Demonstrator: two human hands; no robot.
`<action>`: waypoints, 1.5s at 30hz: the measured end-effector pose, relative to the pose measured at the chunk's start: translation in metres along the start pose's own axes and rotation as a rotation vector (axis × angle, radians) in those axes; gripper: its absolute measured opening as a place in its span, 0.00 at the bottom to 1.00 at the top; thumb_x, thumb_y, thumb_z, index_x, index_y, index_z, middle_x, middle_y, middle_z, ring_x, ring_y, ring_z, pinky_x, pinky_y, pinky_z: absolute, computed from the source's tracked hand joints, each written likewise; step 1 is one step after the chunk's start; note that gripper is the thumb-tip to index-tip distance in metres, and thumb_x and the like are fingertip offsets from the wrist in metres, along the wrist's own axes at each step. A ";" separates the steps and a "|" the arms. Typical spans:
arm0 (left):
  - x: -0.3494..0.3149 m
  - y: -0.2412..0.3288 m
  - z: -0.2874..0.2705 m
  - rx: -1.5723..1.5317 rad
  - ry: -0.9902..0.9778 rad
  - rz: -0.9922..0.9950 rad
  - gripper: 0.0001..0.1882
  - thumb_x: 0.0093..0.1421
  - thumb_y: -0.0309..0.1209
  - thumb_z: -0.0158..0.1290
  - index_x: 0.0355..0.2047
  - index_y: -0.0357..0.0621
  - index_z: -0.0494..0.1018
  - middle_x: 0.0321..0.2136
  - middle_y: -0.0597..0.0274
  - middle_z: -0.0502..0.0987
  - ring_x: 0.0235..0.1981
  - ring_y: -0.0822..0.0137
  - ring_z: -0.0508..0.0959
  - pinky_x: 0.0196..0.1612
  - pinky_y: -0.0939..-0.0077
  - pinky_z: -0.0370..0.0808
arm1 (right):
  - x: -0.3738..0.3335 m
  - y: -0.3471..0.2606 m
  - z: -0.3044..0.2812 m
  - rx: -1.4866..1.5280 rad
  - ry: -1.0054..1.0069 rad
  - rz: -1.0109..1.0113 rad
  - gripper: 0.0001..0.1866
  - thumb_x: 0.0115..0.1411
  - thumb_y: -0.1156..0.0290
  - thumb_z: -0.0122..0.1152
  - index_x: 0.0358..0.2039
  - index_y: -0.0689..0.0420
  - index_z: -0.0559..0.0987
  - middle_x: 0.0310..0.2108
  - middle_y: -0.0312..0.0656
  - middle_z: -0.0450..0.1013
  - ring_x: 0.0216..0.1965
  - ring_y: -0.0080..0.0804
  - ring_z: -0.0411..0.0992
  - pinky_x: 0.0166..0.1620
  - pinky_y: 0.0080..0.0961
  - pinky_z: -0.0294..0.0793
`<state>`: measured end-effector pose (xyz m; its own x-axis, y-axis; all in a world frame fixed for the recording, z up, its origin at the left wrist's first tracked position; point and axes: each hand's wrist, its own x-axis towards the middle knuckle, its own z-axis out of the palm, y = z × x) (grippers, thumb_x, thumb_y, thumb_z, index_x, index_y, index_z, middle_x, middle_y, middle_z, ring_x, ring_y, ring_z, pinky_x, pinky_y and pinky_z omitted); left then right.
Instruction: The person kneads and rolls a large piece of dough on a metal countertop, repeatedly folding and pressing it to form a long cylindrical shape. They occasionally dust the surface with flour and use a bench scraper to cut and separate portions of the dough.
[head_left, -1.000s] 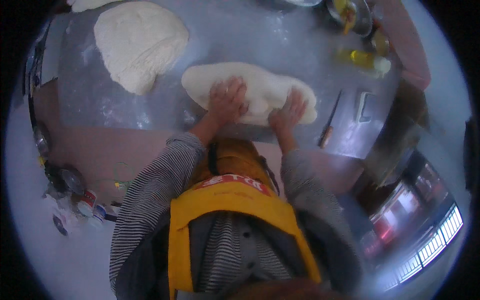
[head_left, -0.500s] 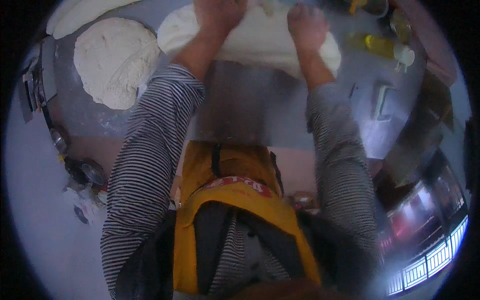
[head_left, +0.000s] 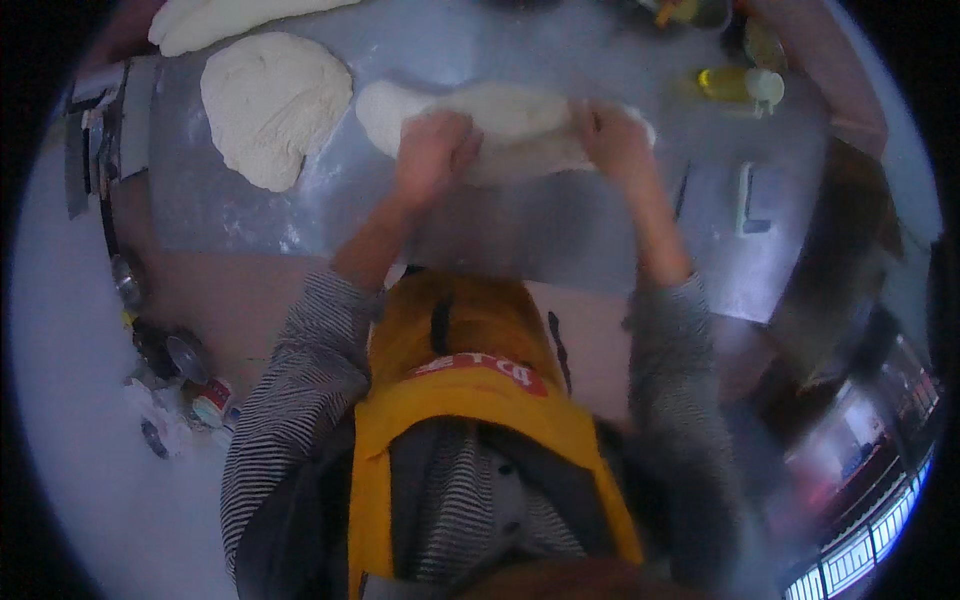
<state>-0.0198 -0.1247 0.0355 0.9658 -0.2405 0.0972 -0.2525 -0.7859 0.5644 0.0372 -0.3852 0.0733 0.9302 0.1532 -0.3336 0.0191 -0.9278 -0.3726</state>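
Pinching the long dough (head_left: 512, 108) with curled left hand (head_left: 437, 147) and curled right hand (head_left: 612, 140); likely soft, stretchy and rather heavy, best gripped along the edge beneath each hand

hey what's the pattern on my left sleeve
Thin dark and light stripes on the left sleeve, best seen in the head view.

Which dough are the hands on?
The middle dough: left hand and right hand are on it; the round dough and top-left dough lie untouched.
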 end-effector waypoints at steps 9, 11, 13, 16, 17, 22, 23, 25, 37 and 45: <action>-0.123 0.001 -0.021 -0.184 0.006 0.046 0.15 0.55 0.30 0.56 0.44 0.43 0.75 0.44 0.54 0.75 0.43 0.50 0.74 0.49 0.54 0.69 | -0.125 -0.093 0.167 -0.249 0.515 -0.265 0.34 0.55 0.49 0.58 0.56 0.60 0.69 0.63 0.55 0.60 0.64 0.54 0.58 0.63 0.64 0.49; -0.104 -0.015 -0.020 -0.074 0.133 0.102 0.16 0.56 0.30 0.54 0.45 0.44 0.75 0.43 0.55 0.75 0.42 0.51 0.74 0.48 0.54 0.69 | -0.111 -0.091 0.180 -0.190 0.572 -0.309 0.37 0.52 0.52 0.60 0.58 0.60 0.67 0.64 0.54 0.57 0.64 0.55 0.57 0.64 0.64 0.48; -0.083 -0.029 -0.001 0.040 0.237 0.159 0.16 0.56 0.30 0.53 0.46 0.45 0.74 0.43 0.55 0.75 0.41 0.52 0.74 0.47 0.54 0.70 | -0.091 -0.101 0.168 -0.198 0.502 -0.266 0.36 0.52 0.52 0.59 0.58 0.60 0.67 0.64 0.53 0.58 0.64 0.54 0.56 0.64 0.64 0.47; -0.057 -0.055 0.022 0.052 0.372 0.115 0.16 0.57 0.32 0.51 0.46 0.44 0.74 0.43 0.55 0.74 0.41 0.52 0.74 0.46 0.53 0.69 | -0.045 -0.104 0.157 -0.209 0.495 -0.240 0.36 0.49 0.51 0.61 0.56 0.57 0.69 0.62 0.50 0.61 0.64 0.50 0.57 0.63 0.62 0.48; -0.042 -0.058 0.022 0.073 0.392 0.122 0.15 0.57 0.32 0.51 0.44 0.44 0.75 0.42 0.55 0.75 0.40 0.52 0.74 0.45 0.54 0.69 | -0.027 -0.099 0.156 -0.226 0.507 -0.232 0.37 0.48 0.50 0.61 0.56 0.56 0.70 0.61 0.50 0.62 0.63 0.50 0.58 0.63 0.62 0.48; 0.047 -0.083 0.022 0.129 0.264 -0.037 0.14 0.61 0.38 0.46 0.37 0.43 0.77 0.34 0.53 0.79 0.35 0.50 0.78 0.42 0.52 0.73 | 0.070 -0.094 0.135 -0.234 0.551 -0.176 0.26 0.55 0.53 0.56 0.52 0.51 0.74 0.54 0.42 0.69 0.55 0.45 0.64 0.58 0.60 0.54; 0.056 -0.082 0.019 0.179 0.186 -0.104 0.15 0.63 0.39 0.44 0.36 0.43 0.77 0.33 0.53 0.80 0.35 0.49 0.79 0.41 0.51 0.74 | 0.085 -0.098 0.125 -0.308 0.571 -0.170 0.23 0.56 0.54 0.55 0.50 0.50 0.76 0.50 0.40 0.71 0.49 0.43 0.68 0.54 0.56 0.59; 0.072 -0.105 0.029 0.182 0.089 -0.133 0.19 0.64 0.42 0.41 0.37 0.43 0.77 0.33 0.51 0.80 0.37 0.49 0.79 0.42 0.50 0.74 | 0.099 -0.105 0.120 -0.407 0.566 -0.255 0.19 0.59 0.56 0.52 0.47 0.49 0.78 0.44 0.39 0.75 0.44 0.40 0.72 0.50 0.50 0.65; -0.091 -0.043 -0.060 -0.329 -0.290 -0.145 0.23 0.66 0.43 0.44 0.53 0.42 0.72 0.54 0.51 0.73 0.56 0.53 0.72 0.60 0.59 0.67 | -0.037 0.000 0.017 -0.503 0.429 0.078 0.27 0.61 0.47 0.53 0.51 0.53 0.76 0.54 0.51 0.71 0.55 0.50 0.69 0.56 0.41 0.68; -0.032 -0.020 -0.128 -2.065 0.219 -0.387 0.40 0.68 0.59 0.29 0.65 0.34 0.51 0.65 0.33 0.52 0.66 0.40 0.56 0.70 0.49 0.50 | -0.050 -0.020 0.044 -0.155 0.458 -0.048 0.27 0.64 0.51 0.53 0.55 0.58 0.71 0.45 0.54 0.74 0.48 0.51 0.73 0.50 0.44 0.72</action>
<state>-0.0378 -0.0280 0.1261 0.9685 -0.0845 -0.2341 0.1810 0.8849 0.4293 -0.0261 -0.3597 0.0590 0.9920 0.0636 0.1089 0.0876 -0.9685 -0.2330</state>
